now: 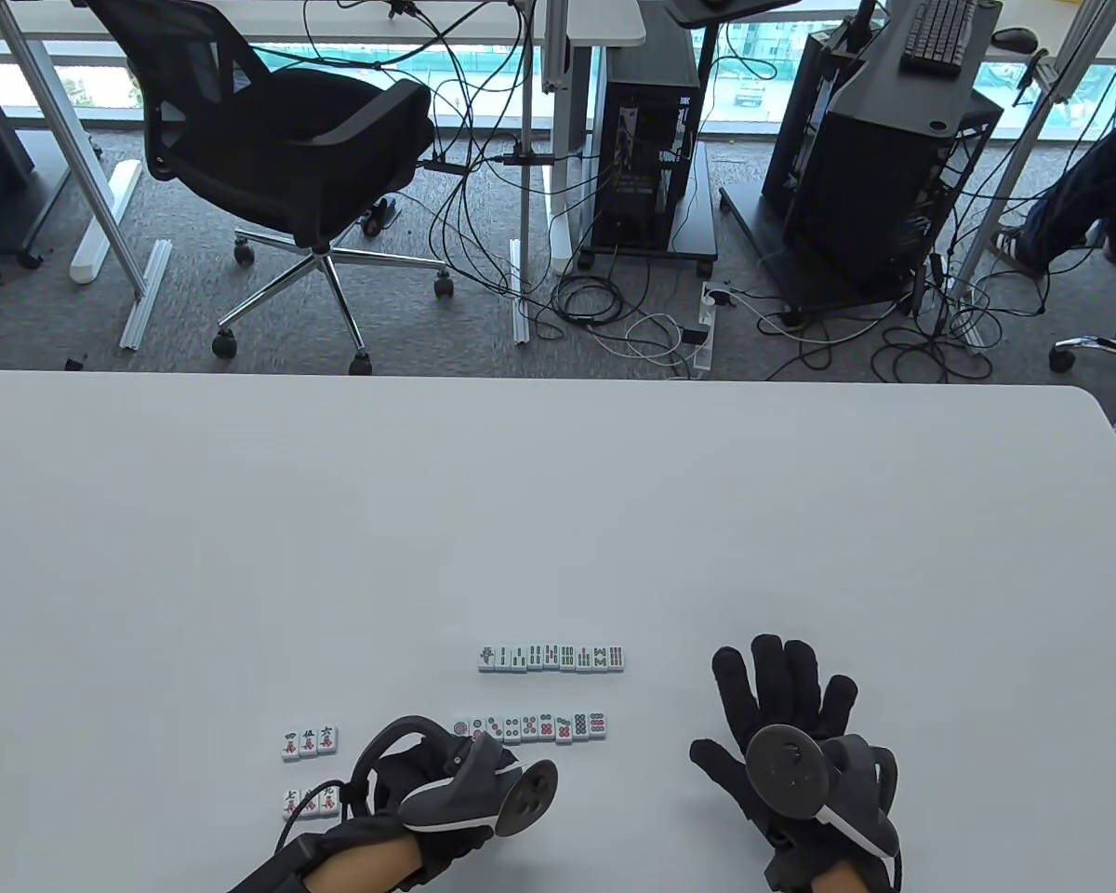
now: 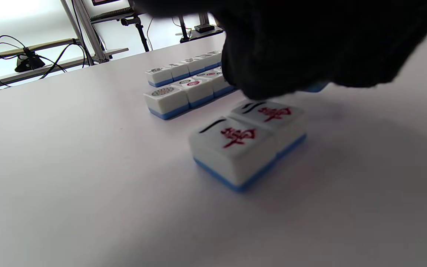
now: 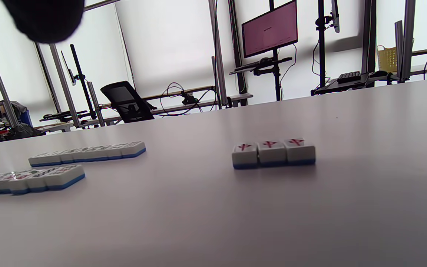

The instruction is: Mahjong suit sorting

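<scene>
A row of bamboo tiles (image 1: 551, 657) lies above a row of dot tiles (image 1: 532, 727). Two trios of character tiles (image 1: 310, 741) (image 1: 310, 802) sit to the left. My left hand (image 1: 446, 781) hangs curled just left of the dot row. In the left wrist view its fingers (image 2: 310, 44) close over a tile whose blue edge (image 2: 315, 88) alone shows, beside two character tiles (image 2: 247, 141). My right hand (image 1: 781, 707) lies flat and spread on the table, holding nothing. The right wrist view shows three character tiles (image 3: 272, 152), the bamboo row (image 3: 87, 152) and the dot row (image 3: 28, 180).
The white table (image 1: 558, 512) ends at a far edge, with an office chair (image 1: 279, 158), computer towers and cables on the floor beyond. A person's leg (image 1: 1088, 195) shows at the far right.
</scene>
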A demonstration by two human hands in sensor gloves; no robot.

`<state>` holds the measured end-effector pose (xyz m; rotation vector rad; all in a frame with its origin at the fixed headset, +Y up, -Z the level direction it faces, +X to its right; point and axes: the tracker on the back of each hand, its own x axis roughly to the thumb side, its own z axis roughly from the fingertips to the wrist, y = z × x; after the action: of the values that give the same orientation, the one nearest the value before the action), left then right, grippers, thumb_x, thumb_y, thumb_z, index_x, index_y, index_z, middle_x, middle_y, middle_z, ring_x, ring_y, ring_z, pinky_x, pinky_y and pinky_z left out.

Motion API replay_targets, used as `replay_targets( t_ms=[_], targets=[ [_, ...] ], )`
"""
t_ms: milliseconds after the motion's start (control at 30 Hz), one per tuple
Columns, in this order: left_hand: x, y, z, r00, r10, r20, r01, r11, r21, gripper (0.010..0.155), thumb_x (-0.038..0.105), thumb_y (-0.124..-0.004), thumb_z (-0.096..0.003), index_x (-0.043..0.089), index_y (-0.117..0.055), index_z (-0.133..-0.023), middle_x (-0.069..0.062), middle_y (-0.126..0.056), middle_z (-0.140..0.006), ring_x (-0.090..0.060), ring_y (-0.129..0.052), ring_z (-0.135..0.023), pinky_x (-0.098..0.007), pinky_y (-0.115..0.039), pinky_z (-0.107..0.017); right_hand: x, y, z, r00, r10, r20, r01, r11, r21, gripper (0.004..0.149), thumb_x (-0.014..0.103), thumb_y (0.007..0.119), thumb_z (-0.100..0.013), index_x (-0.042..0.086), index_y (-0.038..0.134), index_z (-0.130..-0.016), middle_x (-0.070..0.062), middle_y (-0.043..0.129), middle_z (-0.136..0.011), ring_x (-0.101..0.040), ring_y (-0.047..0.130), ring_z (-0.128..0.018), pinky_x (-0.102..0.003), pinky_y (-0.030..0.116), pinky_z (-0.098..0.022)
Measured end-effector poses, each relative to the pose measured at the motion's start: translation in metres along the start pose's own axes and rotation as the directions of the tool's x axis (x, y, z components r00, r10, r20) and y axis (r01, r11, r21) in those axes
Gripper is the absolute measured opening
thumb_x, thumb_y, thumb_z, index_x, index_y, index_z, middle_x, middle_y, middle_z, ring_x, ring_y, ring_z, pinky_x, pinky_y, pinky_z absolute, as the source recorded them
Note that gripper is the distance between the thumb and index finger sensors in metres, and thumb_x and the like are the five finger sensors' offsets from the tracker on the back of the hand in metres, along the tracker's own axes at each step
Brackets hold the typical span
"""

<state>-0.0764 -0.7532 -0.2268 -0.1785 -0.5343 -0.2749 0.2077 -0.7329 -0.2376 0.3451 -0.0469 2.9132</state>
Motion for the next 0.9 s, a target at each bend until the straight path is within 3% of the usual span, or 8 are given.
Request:
replay_targets(
  t_ms=[133, 367, 467, 633, 833, 900],
  targets=[
    [0.002, -0.007, -0.002, 1.000, -0.030, 0.000, 0.030, 0.999, -0.022, 0.062, 0.055, -0.088, -0.0263, 0.017, -0.086, -0.075, 0.020, -0.098, -0.027, -0.005, -0.091, 0.000, -0.031, -0.083, -0.009, 0.001, 0.000, 0.000, 1.000, 0.002, 0.004, -0.002, 1.000, -0.001, 0.084, 0.061, 0.063, -0.045, 0.033, 0.013, -0.106, -0.014, 0.008, -0.115, -0.046, 0.006, -0.102, -0.076, 0.017, -0.068],
    [-0.007, 0.001, 0.006, 1.000, -0.028, 0.004, 0.028, 1.000, -0.011, 0.066, 0.059, -0.086, -0.0248, 0.021, -0.085, -0.080, 0.018, -0.100, -0.031, -0.007, -0.092, -0.004, -0.032, -0.084, -0.012, 0.001, 0.000, 0.000, 1.000, 0.009, 0.004, -0.009, 1.000, 0.004, 0.084, 0.061, 0.063, -0.045, 0.032, 0.013, -0.106, -0.014, 0.008, -0.115, -0.046, 0.006, -0.102, -0.076, 0.017, -0.068],
    [-0.028, 0.014, 0.019, 0.998, -0.020, -0.063, 0.023, 0.999, 0.048, 0.065, 0.058, -0.086, -0.0255, 0.022, -0.086, -0.079, 0.018, -0.100, -0.031, -0.007, -0.093, -0.004, -0.032, -0.084, -0.012, 0.001, 0.001, 0.000, 1.000, 0.009, 0.002, -0.009, 1.000, 0.005, 0.084, 0.061, 0.063, -0.045, 0.032, 0.013, -0.106, -0.014, 0.008, -0.115, -0.047, 0.006, -0.102, -0.076, 0.018, -0.068],
    [-0.076, 0.023, 0.041, 0.977, -0.024, -0.212, 0.029, 0.999, 0.019, 0.062, 0.055, -0.087, -0.0270, 0.021, -0.086, -0.079, 0.017, -0.101, -0.032, -0.008, -0.093, -0.005, -0.033, -0.084, -0.013, 0.001, 0.000, 0.000, 1.000, 0.012, -0.005, -0.012, 1.000, 0.008, 0.084, 0.061, 0.063, -0.045, 0.032, 0.013, -0.106, -0.014, 0.008, -0.115, -0.047, 0.006, -0.102, -0.076, 0.017, -0.068],
    [-0.127, 0.009, 0.067, 0.925, -0.053, -0.377, 0.038, 0.998, -0.047, 0.061, 0.052, -0.088, -0.0277, 0.022, -0.085, -0.080, 0.017, -0.101, -0.034, -0.008, -0.094, -0.006, -0.033, -0.084, -0.014, 0.000, 0.000, 0.000, 1.000, 0.017, -0.012, -0.016, 1.000, 0.012, 0.084, 0.061, 0.063, -0.045, 0.032, 0.013, -0.106, -0.014, 0.008, -0.115, -0.047, 0.006, -0.102, -0.076, 0.018, -0.068],
    [-0.142, -0.004, 0.072, 0.906, -0.056, -0.420, 0.009, 0.993, -0.114, 0.062, 0.052, -0.088, -0.0278, 0.022, -0.084, -0.081, 0.016, -0.101, -0.035, -0.008, -0.094, -0.007, -0.033, -0.084, -0.015, 0.000, 0.000, 0.000, 1.000, 0.020, -0.014, -0.020, 1.000, 0.014, 0.084, 0.061, 0.063, -0.045, 0.032, 0.013, -0.106, -0.014, 0.008, -0.115, -0.047, 0.006, -0.102, -0.076, 0.018, -0.068]
  ],
)
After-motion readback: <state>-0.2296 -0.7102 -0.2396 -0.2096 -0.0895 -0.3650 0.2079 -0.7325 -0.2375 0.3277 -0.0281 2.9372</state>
